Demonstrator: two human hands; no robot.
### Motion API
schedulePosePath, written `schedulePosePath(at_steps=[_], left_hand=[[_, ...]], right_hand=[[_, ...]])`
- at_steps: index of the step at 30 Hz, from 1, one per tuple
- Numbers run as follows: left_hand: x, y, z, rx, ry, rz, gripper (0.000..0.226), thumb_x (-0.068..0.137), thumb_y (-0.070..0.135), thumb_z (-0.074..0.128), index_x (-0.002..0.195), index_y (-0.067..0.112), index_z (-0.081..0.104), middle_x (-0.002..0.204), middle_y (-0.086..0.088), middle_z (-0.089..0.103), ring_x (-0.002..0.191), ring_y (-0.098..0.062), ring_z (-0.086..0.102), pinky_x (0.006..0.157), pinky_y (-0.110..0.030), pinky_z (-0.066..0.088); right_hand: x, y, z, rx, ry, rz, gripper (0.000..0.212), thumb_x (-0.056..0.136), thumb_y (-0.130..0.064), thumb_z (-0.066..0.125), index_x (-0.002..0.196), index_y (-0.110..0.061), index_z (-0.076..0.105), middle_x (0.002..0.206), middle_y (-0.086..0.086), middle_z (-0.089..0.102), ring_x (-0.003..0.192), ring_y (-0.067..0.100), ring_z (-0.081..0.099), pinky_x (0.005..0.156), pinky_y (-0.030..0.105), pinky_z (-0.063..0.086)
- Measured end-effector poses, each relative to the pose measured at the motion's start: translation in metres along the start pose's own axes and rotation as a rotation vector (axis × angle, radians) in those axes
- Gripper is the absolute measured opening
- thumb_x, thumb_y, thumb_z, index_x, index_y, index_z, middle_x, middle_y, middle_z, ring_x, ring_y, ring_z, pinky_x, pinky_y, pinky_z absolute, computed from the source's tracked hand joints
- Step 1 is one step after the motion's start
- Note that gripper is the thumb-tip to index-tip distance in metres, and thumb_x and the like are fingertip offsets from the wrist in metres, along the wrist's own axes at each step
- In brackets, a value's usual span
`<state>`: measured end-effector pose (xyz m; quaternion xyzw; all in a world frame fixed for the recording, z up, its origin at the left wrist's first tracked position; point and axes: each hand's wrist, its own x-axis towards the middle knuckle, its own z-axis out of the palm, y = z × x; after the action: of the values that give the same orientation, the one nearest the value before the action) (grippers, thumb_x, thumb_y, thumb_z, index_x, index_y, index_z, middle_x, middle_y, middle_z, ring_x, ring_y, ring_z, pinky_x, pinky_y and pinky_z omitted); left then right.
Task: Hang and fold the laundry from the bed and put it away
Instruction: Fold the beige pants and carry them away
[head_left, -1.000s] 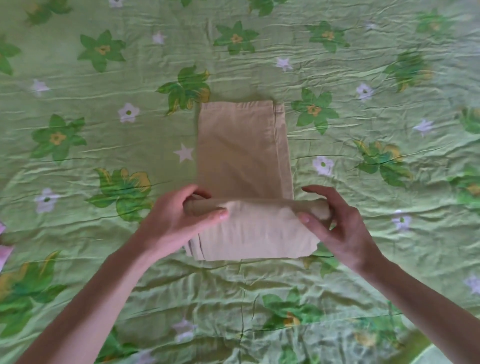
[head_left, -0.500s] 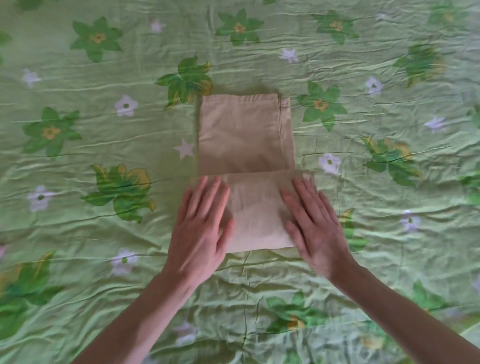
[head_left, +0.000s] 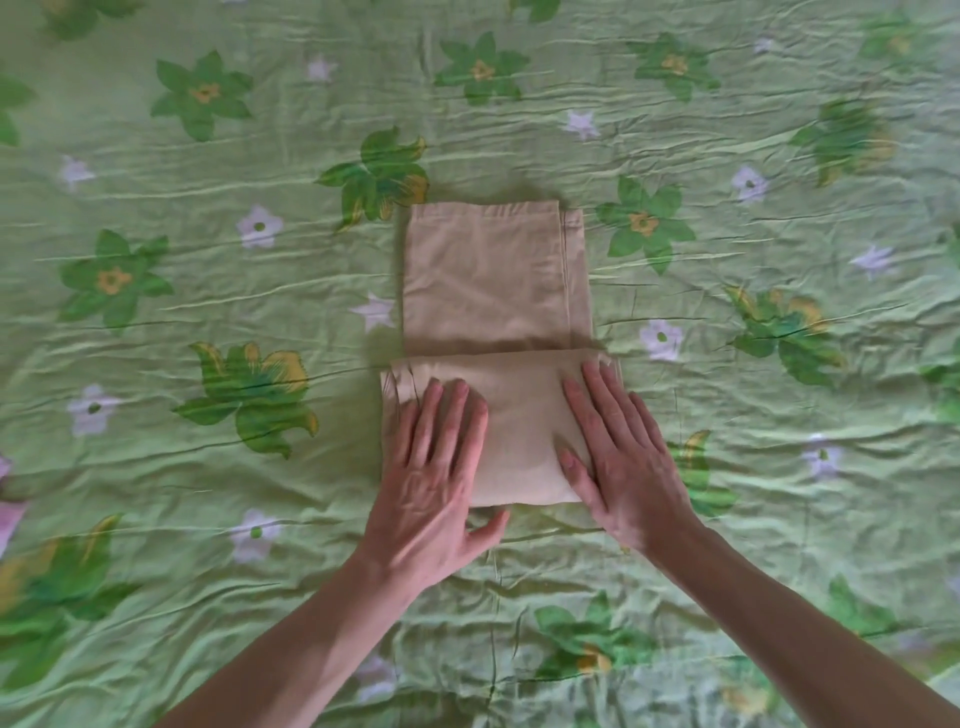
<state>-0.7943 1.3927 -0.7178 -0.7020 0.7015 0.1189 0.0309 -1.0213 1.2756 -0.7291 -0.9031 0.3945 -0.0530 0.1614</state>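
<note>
Tan woven cloth lies under both palms: the left hand (head_left: 434, 483) and the right hand (head_left: 621, 462) are spread flat, fingers straight, pressing the near flap of the beige folded garment (head_left: 493, 291) down onto its lower layer. From the hands, the uncovered half of the piece runs away toward twelve o'clock, a neat rectangle with a stitched hem along its three o'clock edge. The flap's crease sits crosswise just beyond the fingertips, slightly puffed, not yet sharp. Around it spreads the green floral bedspread (head_left: 208, 312), thin, shiny and finely wrinkled. By my reading, this item is partway folded; at least one more fold seems needed, and putting it away remains. No other laundry shows.
</note>
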Motion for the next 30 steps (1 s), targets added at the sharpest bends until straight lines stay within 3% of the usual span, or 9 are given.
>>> schedulePosePath(at_steps=[6, 9, 13, 18, 22, 24, 26, 28, 30], left_hand=[[0.003, -0.002, -0.005, -0.018, -0.013, 0.019, 0.131, 0.061, 0.017, 0.089, 0.165, 0.002, 0.01, 0.171, -0.029, 0.011, 0.158, -0.046, 0.013, 0.125, -0.061, 0.025], [0.005, 0.005, -0.017, -0.063, -0.04, -0.02, 0.127, 0.056, 0.014, 0.089, 0.162, 0.002, 0.02, 0.167, -0.029, 0.026, 0.153, -0.045, 0.031, 0.124, -0.06, 0.029], [0.002, 0.003, -0.053, -0.034, -0.054, 0.028, 0.099, 0.074, 0.018, 0.078, 0.16, 0.003, 0.031, 0.161, -0.025, 0.041, 0.141, -0.038, 0.052, 0.12, -0.052, 0.04], [0.003, -0.013, -0.115, -0.159, -0.334, 0.073, 0.053, 0.099, 0.023, 0.052, 0.149, 0.024, 0.036, 0.116, 0.002, 0.067, 0.078, -0.008, 0.066, 0.07, -0.021, 0.059], [0.007, -0.025, -0.137, -0.525, -0.543, -0.001, 0.043, 0.101, 0.015, 0.055, 0.142, 0.029, 0.053, 0.092, 0.008, 0.068, 0.059, -0.005, 0.064, 0.051, -0.02, 0.053], [0.017, -0.037, -0.137, -0.807, -0.578, -0.069, 0.041, 0.1, 0.009, 0.058, 0.136, 0.03, 0.055, 0.099, 0.003, 0.069, 0.058, -0.003, 0.061, 0.05, -0.02, 0.047], [0.026, -0.053, -0.131, -0.975, -0.452, -0.169, 0.048, 0.096, 0.003, 0.063, 0.135, 0.031, 0.054, 0.107, -0.006, 0.068, 0.056, -0.002, 0.055, 0.046, -0.018, 0.041], [0.031, -0.062, -0.121, -1.016, -0.233, -0.271, 0.053, 0.092, 0.0, 0.069, 0.135, 0.027, 0.055, 0.107, -0.011, 0.066, 0.056, 0.001, 0.054, 0.044, -0.016, 0.039], [0.035, -0.063, -0.109, -1.052, 0.003, -0.327, 0.056, 0.091, 0.009, 0.074, 0.141, 0.021, 0.053, 0.112, -0.006, 0.066, 0.072, 0.006, 0.061, 0.058, -0.014, 0.05]], right_hand=[[-0.001, 0.01, -0.001, -0.036, 0.021, -0.153, 0.095, 0.097, -0.069, 0.049, 0.162, -0.004, 0.029, 0.171, 0.022, 0.018, 0.16, 0.035, 0.012, 0.129, 0.057, 0.016], [-0.004, 0.016, -0.008, -0.112, -0.036, -0.272, 0.105, 0.087, -0.074, 0.063, 0.161, -0.007, 0.031, 0.168, 0.019, 0.026, 0.159, 0.035, 0.018, 0.125, 0.06, 0.024], [-0.004, 0.014, -0.035, -0.068, -0.052, -0.293, 0.103, 0.077, -0.053, 0.084, 0.159, -0.014, 0.036, 0.166, 0.012, 0.036, 0.154, 0.031, 0.033, 0.119, 0.058, 0.038], [-0.012, 0.004, -0.071, 0.103, -0.013, -0.306, 0.082, 0.082, -0.056, 0.077, 0.148, -0.015, 0.052, 0.147, -0.001, 0.06, 0.135, 0.016, 0.057, 0.124, 0.05, 0.029], [-0.019, 0.003, -0.089, 0.277, -0.059, -0.21, 0.079, 0.08, -0.064, 0.077, 0.144, -0.024, 0.054, 0.13, -0.018, 0.068, 0.12, -0.004, 0.062, 0.119, 0.044, 0.038], [-0.02, 0.002, -0.092, 0.371, -0.067, -0.101, 0.079, 0.079, -0.075, 0.07, 0.143, -0.031, 0.051, 0.121, -0.028, 0.066, 0.121, -0.013, 0.055, 0.114, 0.032, 0.043], [-0.016, 0.0, -0.094, 0.481, -0.04, 0.045, 0.075, 0.08, -0.078, 0.066, 0.141, -0.038, 0.05, 0.116, -0.031, 0.063, 0.116, -0.012, 0.056, 0.097, 0.018, 0.05], [-0.008, -0.002, -0.089, 0.55, 0.036, 0.139, 0.067, 0.087, -0.069, 0.066, 0.141, -0.033, 0.049, 0.111, -0.027, 0.064, 0.101, -0.005, 0.065, 0.079, 0.02, 0.058], [0.004, -0.003, -0.079, 0.55, 0.142, 0.207, 0.064, 0.095, -0.058, 0.064, 0.148, -0.028, 0.043, 0.107, -0.023, 0.064, 0.092, 0.0, 0.067, 0.074, 0.026, 0.059]])
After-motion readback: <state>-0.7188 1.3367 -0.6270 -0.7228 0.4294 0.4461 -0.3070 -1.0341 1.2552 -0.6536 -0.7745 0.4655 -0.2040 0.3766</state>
